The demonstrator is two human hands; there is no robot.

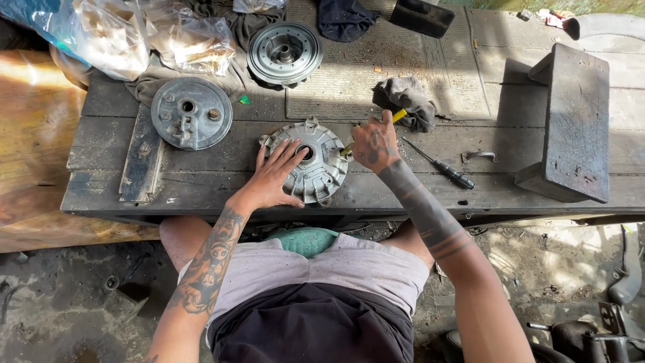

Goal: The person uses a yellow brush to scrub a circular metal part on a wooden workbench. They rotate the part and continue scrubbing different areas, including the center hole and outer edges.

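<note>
Dark wooden bench (201, 181): ribbed hub plate (314, 168), round cover (191, 113), drum (284, 54), screwdriver (440, 165), rag (408, 101)

Only one view is showing here, and it is coming from a camera sitting on the person's head. It is looking almost straight down, so the person's lap is filling the bottom edge and the dark wooden workbench (201, 181) is stretching across the middle. The far side of the bench is lying at the top of the picture. The camera is standing close, about at arm's reach, and the dirt floor (60, 296) is appearing on both sides.
</note>
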